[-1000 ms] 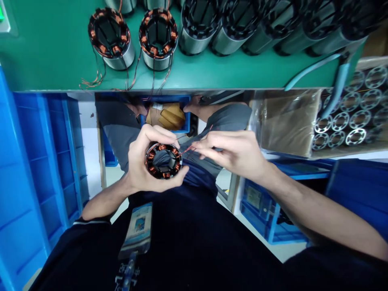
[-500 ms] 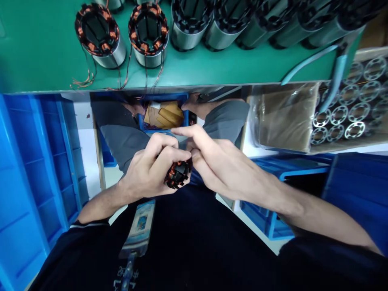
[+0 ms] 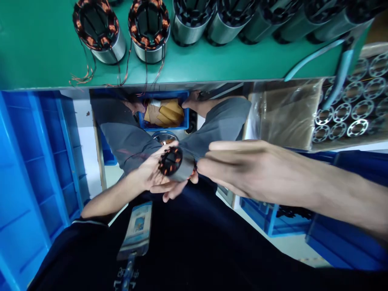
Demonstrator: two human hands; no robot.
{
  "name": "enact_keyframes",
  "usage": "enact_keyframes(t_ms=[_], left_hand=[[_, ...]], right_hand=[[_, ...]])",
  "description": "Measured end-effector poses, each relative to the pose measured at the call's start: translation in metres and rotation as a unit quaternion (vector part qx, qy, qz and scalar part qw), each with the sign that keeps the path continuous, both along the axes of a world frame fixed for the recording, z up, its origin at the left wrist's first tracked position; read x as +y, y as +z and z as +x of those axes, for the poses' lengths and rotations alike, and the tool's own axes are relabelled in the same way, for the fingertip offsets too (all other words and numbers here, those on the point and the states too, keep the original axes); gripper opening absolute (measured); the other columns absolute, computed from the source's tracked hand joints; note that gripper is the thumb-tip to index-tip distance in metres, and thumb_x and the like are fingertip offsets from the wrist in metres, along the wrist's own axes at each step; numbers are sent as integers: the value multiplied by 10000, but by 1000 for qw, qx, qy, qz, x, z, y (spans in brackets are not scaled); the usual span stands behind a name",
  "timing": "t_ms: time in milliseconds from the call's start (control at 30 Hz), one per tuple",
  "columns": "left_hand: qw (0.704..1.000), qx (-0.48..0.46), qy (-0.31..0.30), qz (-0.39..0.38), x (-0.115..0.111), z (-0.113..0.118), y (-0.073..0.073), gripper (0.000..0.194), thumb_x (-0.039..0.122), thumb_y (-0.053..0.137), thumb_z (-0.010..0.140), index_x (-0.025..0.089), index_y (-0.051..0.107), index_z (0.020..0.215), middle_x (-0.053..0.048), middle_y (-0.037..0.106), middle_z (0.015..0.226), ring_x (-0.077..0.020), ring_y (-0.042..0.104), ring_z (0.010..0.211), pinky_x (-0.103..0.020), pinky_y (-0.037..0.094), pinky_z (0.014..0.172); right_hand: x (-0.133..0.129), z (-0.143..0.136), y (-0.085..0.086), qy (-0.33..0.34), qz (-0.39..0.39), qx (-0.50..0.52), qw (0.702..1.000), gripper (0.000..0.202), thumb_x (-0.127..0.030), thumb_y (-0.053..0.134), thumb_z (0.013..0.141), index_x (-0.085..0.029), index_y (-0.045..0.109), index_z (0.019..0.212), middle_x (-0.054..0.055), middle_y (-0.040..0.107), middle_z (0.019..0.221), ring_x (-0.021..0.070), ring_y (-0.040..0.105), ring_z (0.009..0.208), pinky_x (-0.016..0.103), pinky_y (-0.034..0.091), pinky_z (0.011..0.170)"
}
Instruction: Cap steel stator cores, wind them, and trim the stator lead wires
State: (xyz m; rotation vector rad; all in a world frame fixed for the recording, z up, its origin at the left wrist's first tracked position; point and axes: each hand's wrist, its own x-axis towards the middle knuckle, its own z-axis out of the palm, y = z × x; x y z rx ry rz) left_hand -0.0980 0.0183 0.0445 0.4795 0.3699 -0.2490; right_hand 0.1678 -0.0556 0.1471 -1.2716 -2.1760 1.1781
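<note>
One green bench top [image 3: 212,68], spanning the upper view. One tall bank of blue bins [image 3: 18,169], at the left edge. One cardboard carton [image 3: 285,117] with clear plastic film, below the bench's right end; slotted metal cores [image 3: 349,128] stand in rows beside the film, ends upward. One blue crate [image 3: 273,220], lower right, dark parts inside. One smaller blue crate [image 3: 186,115], beneath the bench between the seated person's legs, holding brown and yellow-brown pieces.

Two bare hands, over the lap. Right hand [image 3: 245,167]: blurred, fingers bunched, tips at the near-right end of the held part; whether anything is pinched between them cannot be told. Left hand [image 3: 151,173]: palm up, closed round the held part, fingers beneath, thumb side behind.

One tool with pale blue handles [image 3: 338,87], handles overhanging the bench's front edge at right. Two copper-wound stators [image 3: 110,50], upright at bench left, loose leads trailing toward the edge. At least five stators with black ends [image 3: 194,30], in a row to their right. One wound stator [image 3: 183,165], in the left hand, lying tilted, one open end facing left, copper at both ends. One badge [image 3: 139,220], on the dark shirt.
</note>
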Motion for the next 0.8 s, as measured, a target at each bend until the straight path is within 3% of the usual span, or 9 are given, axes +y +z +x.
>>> enact_keyframes(t_ms=[100,200,267,367,400,500,600,667,800], left_hand=[[980,-6,40,192,-13,-26,-21,1215,1193,93,881,206,803,888,-18,602,482,-153,482,286,-281,412,324],[913,17,169,371,-10,-41,-24,970,1194,571,791,273,822,959,-59,779,713,-234,794,629,-360,677,597],[822,-20,201,533,-1,-33,-19,800,992,901,770,302,852,1173,-106,907,1099,-316,898,1051,-475,756,951],[655,-155,208,710,13,-4,-11,573,600,1021,881,334,807,1341,-71,902,1351,-304,884,1244,-514,685,1196],[670,-172,195,696,16,7,-9,516,527,997,913,321,793,1340,-61,906,1314,-285,894,1185,-488,692,1165],[832,-149,79,528,15,27,-1,367,589,757,1101,240,786,1209,-70,891,1033,-234,870,842,-424,716,866],[889,-115,-14,443,9,29,8,485,653,557,1183,216,757,1121,-61,847,881,-214,797,665,-386,680,693],[830,-74,14,553,8,23,14,354,547,748,1104,222,729,1242,-66,867,1044,-230,845,852,-370,699,797],[547,-149,87,819,15,14,21,333,267,764,1106,242,675,1426,-126,823,1400,-275,825,1240,-383,694,996]], right_hand=[[-21,-10,-22,-141,-281,166,935,294,-346,666,1182,-226,628,917,-68,524,710,98,438,572,273,344,541],[-43,-25,-41,-279,-498,373,732,484,-572,881,1043,-224,592,871,-100,528,701,40,307,467,224,322,453],[-49,-33,-45,-308,-535,425,662,565,-622,950,972,-224,569,849,-99,550,735,21,234,466,210,290,422],[-41,-29,-39,-246,-483,411,733,488,-617,858,1072,-230,608,912,-86,559,744,48,333,481,220,322,430],[-34,-23,-35,-210,-424,372,799,443,-578,814,1117,-235,616,919,-87,536,723,60,359,496,230,325,444],[-14,4,-25,-72,-180,132,972,389,-362,634,1222,-252,628,849,-63,459,665,115,346,567,306,300,506],[-3,30,-17,16,-18,-47,999,485,-296,469,1254,-285,712,835,-17,511,682,173,417,663,355,390,612],[-1,41,-11,-14,30,-75,997,410,-513,598,1228,-306,805,940,-8,620,756,186,550,762,370,509,743],[1,47,-7,-135,-121,29,983,393,-645,859,1062,-276,881,1195,43,856,1113,229,787,1033,395,637,930]])
